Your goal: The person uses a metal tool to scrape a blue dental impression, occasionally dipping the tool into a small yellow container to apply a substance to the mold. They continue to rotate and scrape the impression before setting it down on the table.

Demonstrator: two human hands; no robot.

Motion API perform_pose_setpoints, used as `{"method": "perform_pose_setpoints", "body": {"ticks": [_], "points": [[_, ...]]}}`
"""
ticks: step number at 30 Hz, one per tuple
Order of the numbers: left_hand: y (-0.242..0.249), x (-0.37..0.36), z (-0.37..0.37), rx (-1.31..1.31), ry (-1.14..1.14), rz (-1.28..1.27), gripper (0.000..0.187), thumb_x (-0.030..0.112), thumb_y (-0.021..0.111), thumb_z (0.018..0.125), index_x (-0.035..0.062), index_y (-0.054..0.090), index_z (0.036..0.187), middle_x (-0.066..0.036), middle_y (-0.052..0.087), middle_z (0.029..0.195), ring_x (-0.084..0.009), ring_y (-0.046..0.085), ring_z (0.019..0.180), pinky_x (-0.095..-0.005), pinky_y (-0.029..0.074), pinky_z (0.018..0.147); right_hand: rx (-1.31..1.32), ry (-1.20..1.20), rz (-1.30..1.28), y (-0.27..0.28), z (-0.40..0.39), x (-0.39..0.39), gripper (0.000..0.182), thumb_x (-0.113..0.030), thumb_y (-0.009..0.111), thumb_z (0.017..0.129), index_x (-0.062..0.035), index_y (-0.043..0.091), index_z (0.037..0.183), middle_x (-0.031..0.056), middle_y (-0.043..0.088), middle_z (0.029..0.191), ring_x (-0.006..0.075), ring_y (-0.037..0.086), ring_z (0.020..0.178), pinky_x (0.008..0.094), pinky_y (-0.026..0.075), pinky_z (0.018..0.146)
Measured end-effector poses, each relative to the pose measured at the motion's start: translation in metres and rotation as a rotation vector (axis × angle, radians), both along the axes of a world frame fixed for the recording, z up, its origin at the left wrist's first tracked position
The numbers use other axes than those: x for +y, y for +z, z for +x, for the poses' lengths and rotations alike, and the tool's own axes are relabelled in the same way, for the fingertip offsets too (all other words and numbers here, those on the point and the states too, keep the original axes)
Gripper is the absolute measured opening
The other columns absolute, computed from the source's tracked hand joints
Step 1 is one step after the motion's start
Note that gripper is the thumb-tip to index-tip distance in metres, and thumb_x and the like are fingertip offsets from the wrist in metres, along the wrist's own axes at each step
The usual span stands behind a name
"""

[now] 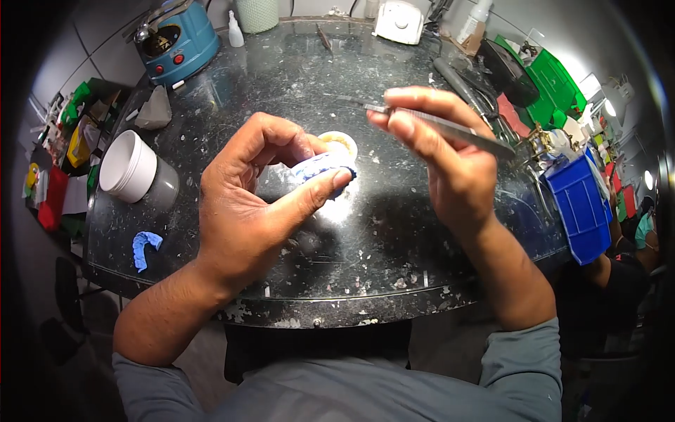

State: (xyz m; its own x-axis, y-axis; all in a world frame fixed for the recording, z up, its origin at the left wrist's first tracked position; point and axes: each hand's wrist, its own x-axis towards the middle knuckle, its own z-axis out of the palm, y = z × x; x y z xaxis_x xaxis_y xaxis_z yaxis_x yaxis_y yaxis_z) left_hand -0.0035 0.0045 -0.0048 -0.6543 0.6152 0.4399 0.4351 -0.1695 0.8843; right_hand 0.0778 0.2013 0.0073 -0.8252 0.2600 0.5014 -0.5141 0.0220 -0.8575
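Observation:
My left hand (246, 190) pinches a small blue-and-white dental mold (314, 167) between thumb and fingers; the fingers cover part of it. In my right hand (450, 155) is a slim metal scalpel (450, 129), held like a pen, its thin tip pointing left. The tip is above and apart from the mold. Just behind the mold, a small round dish (349, 141) with yellowish contents is partly hidden by my left hand. A blue horseshoe-shaped dental impression (144, 247) lies on the black table (380, 246) at the left.
A white tub (128, 169) stands at the left near a grey block (155, 109). Farther back are a blue machine (176, 42) and a small white bottle (235, 32). Green bins (552, 84), a blue bin (580, 207) and tools crowd the right edge. Another person's arm (598, 271) shows at far right.

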Motion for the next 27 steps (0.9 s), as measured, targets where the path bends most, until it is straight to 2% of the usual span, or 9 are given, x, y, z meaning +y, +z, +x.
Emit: {"method": "perform_pose_setpoints", "body": {"ticks": [2,4,6,8,11,15,18,20,27], "points": [[0.001,0.0,0.001,0.048,-0.016,0.086,0.031,-0.001,0.075,0.081,0.0053,0.05,0.098,-0.009,0.064,0.098,-0.0121,0.062,0.094,-0.0262,0.048,0.087,0.142,0.007,0.369,0.0,0.005,0.001,0.022,0.004,0.071,0.083,0.0021,0.068,0.105,0.0135,0.068,0.103,0.0187,0.068,0.094,0.0291,0.054,0.084],[0.001,-0.002,0.0,0.098,-0.011,0.081,0.032,-0.001,0.074,0.082,0.0053,0.048,0.1,-0.011,0.064,0.1,-0.0126,0.062,0.095,-0.0266,0.048,0.088,0.249,0.048,0.436,-0.004,0.006,-0.005,0.021,0.007,0.072,0.08,0.0021,0.065,0.1,0.0171,0.066,0.104,0.0257,0.067,0.099,0.0368,0.054,0.09],[0.0,-0.002,-0.001,0.169,0.009,0.144,0.032,-0.002,0.072,0.084,0.0051,0.046,0.102,-0.014,0.063,0.102,-0.0139,0.062,0.097,-0.0274,0.048,0.089,0.406,-0.073,0.687,0.002,0.006,-0.008,0.023,0.007,0.074,0.079,0.0,0.065,0.099,0.0173,0.065,0.102,0.0273,0.067,0.098,0.0387,0.057,0.087],[0.002,-0.002,0.002,0.173,0.012,0.14,0.032,-0.003,0.07,0.084,0.0051,0.045,0.102,-0.015,0.063,0.103,-0.0147,0.062,0.098,-0.0281,0.048,0.089,0.513,-0.081,0.613,-0.009,-0.001,-0.012,0.023,0.007,0.073,0.08,0.0011,0.062,0.099,0.0179,0.064,0.1,0.0295,0.069,0.095,0.0436,0.059,0.086],[0.002,-0.001,0.004,0.173,0.01,0.137,0.03,-0.004,0.068,0.086,0.0051,0.044,0.102,-0.016,0.062,0.103,-0.0161,0.062,0.098,-0.0292,0.047,0.09,0.558,-0.048,0.649,-0.009,-0.001,-0.012,0.023,0.008,0.072,0.08,0.002,0.06,0.099,0.0181,0.063,0.097,0.032,0.07,0.092,0.0488,0.059,0.085],[0.001,-0.003,0.002,0.193,0.008,0.114,0.03,-0.005,0.066,0.086,0.005,0.043,0.102,-0.017,0.061,0.103,-0.0174,0.062,0.099,-0.0302,0.047,0.091,0.558,-0.039,0.67,-0.008,0.0,-0.013,0.023,0.01,0.071,0.08,0.0017,0.06,0.099,0.0183,0.063,0.096,0.0323,0.07,0.092,0.0487,0.06,0.084],[0.0,-0.003,0.002,0.198,0.012,0.11,0.031,-0.006,0.066,0.085,0.0049,0.043,0.102,-0.017,0.061,0.104,-0.0177,0.062,0.1,-0.0304,0.048,0.091,0.555,-0.062,0.73,-0.007,0.002,-0.014,0.022,0.01,0.071,0.08,0.0014,0.06,0.098,0.0187,0.063,0.095,0.0317,0.07,0.092,0.048,0.06,0.084],[0.0,-0.003,0.002,0.195,0.013,0.11,0.031,-0.006,0.067,0.085,0.0049,0.043,0.102,-0.017,0.061,0.104,-0.0177,0.062,0.1,-0.0306,0.048,0.092,0.51,-0.124,0.649,-0.009,0.003,-0.019,0.023,0.011,0.072,0.072,-0.0021,0.068,0.09,0.0138,0.068,0.097,0.0267,0.07,0.096,0.0353,0.057,0.082],[0.0,-0.004,0.004,0.202,0.044,0.097,0.031,-0.007,0.066,0.084,0.005,0.044,0.101,-0.016,0.059,0.105,-0.0163,0.061,0.1,-0.0299,0.048,0.091,0.504,-0.124,0.657,-0.01,0.003,-0.02,0.021,0.009,0.072,0.072,-0.0014,0.068,0.09,0.0139,0.067,0.097,0.0265,0.069,0.097,0.0362,0.056,0.084]]}}
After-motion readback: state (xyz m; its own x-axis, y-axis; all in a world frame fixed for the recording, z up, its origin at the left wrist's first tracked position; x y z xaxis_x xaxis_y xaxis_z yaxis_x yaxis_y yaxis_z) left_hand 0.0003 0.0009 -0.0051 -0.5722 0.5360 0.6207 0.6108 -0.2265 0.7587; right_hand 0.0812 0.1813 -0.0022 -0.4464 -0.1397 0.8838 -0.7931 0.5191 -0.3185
